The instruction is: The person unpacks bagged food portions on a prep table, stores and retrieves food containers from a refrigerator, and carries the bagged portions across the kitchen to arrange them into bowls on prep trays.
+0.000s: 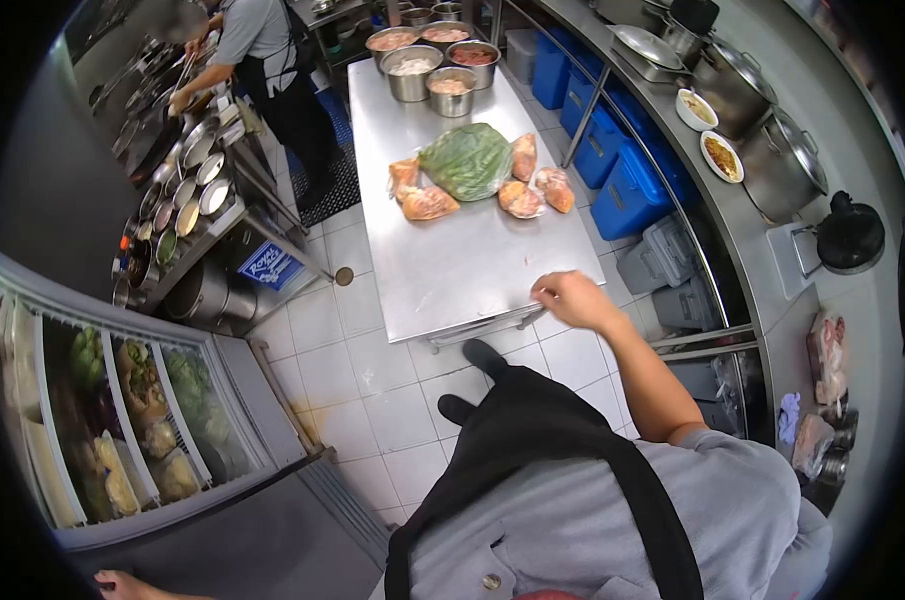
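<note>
My right hand (568, 298) is over the near right corner of the steel table (443, 290), its fingers curled together; whether anything small is between them is hidden. At the bottom left, my left hand (121, 584) shows only in part, at the grey fridge door (233, 540), its grip unclear. Farther up the table lies a green leafy bundle in clear plastic (468, 162). Bags of orange-pink meat (430, 203) lie left of it, and more bags (522, 199) lie to its right. Steel pots of pale and red meat (410, 80) stand at the far end.
A glass-doored fridge (163, 420) with vegetables is at the left. A co-worker (263, 60) stands by the stove at the upper left. Blue bins (628, 190) sit under the right counter (763, 265), which holds large pots (783, 165). Tiled floor (373, 370) lies between.
</note>
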Demonstrator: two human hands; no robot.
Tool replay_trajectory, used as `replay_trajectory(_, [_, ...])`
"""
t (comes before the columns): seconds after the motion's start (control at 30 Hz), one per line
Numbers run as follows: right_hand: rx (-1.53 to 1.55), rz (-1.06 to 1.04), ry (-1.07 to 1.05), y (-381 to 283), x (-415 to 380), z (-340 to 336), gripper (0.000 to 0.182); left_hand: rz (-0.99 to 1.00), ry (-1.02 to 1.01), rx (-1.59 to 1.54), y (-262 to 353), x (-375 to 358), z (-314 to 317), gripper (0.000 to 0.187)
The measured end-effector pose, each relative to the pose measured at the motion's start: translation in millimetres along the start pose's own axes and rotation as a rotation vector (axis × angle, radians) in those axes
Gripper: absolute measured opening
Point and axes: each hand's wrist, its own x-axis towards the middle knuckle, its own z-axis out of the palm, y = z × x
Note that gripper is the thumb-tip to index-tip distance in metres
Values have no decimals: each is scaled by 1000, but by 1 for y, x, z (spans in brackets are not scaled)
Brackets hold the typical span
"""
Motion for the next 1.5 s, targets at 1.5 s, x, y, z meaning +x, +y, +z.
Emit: replay_trajectory(1.5, [38, -404, 238, 207, 255, -1, 25, -1078, -1923, -1817, 715, -468, -459, 66])
